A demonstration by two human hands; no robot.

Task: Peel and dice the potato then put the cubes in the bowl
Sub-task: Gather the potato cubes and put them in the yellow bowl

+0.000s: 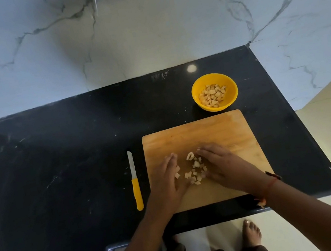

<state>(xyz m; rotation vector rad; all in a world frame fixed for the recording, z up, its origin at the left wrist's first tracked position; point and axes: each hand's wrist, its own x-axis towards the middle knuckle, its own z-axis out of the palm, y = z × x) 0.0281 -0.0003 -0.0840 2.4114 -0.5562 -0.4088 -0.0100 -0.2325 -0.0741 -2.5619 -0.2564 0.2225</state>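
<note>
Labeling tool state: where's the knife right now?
In the head view, the knife lies flat on the black counter, just left of the cutting board, apart from both hands.

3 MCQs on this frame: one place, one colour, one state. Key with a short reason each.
1. Where does the knife lie?
A. in the bowl
B. on the counter left of the board
C. across the board

2. What colour is the bowl?
A. yellow
B. white
C. red

3. What are the hands doing?
A. holding the knife
B. lifting the bowl
C. flanking loose cubes on the board

Key: 1 B, it lies on the counter beside the board. 2 A, rim and wall are yellow. 3 C, left hand and right hand lie open either side of the cubes.
</note>
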